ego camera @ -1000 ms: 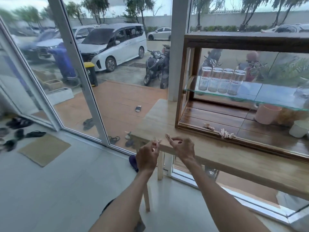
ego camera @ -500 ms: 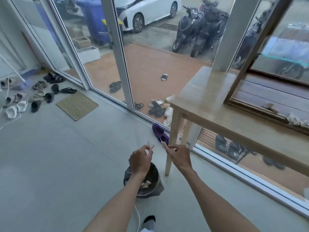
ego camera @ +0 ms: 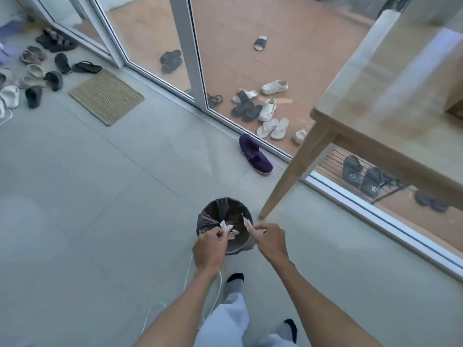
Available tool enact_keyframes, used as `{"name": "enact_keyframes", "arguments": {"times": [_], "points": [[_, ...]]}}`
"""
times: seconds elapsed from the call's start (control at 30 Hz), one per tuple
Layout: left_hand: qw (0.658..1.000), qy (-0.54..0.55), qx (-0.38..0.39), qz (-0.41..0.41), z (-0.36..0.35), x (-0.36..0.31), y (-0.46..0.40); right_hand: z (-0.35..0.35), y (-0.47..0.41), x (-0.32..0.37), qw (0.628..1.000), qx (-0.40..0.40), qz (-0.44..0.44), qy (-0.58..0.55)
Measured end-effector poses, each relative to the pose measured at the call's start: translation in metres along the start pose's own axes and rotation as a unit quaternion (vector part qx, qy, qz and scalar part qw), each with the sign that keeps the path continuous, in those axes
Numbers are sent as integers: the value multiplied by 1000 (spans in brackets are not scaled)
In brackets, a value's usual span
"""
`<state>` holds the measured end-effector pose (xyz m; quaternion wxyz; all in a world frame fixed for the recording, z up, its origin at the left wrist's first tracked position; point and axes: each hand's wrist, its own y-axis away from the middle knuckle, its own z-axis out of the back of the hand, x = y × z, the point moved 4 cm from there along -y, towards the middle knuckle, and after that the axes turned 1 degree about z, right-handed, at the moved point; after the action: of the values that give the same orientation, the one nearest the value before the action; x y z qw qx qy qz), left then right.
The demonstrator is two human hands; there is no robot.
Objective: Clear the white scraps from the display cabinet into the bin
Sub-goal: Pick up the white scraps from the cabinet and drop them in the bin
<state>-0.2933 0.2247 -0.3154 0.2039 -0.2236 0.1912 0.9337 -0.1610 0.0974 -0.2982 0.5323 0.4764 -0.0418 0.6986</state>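
Hands are hovering together over the bin (ego camera: 208, 222), a small round one lined with a dark bag and sitting on the grey floor just beside the wooden table's leg (ego camera: 288, 181). The left hand (ego camera: 209, 249) is pinching a white scrap (ego camera: 226, 226) between closed fingertips above the bin's opening, and the right hand (ego camera: 270, 240) is pinching a second white scrap (ego camera: 246, 222) the same way over the rim. More pale scraps (ego camera: 234, 234) are lying inside the bin. A purple slipper (ego camera: 254, 154) is resting near the glass door.
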Motion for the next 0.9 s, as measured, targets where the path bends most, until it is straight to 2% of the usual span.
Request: {"name": "enact_keyframes", "arguments": {"times": [0.53,0.73,0.9], "points": [[997,-3,78,11,-19,13,-43,-38,-43,-11,998,42,-43,36],[997,-12,73,-3,-2,4,-42,-21,-38,-12,997,41,-35,48],[998,9,35,-45,24,-35,-40,21,-36,11,999,21,7,29]]}}
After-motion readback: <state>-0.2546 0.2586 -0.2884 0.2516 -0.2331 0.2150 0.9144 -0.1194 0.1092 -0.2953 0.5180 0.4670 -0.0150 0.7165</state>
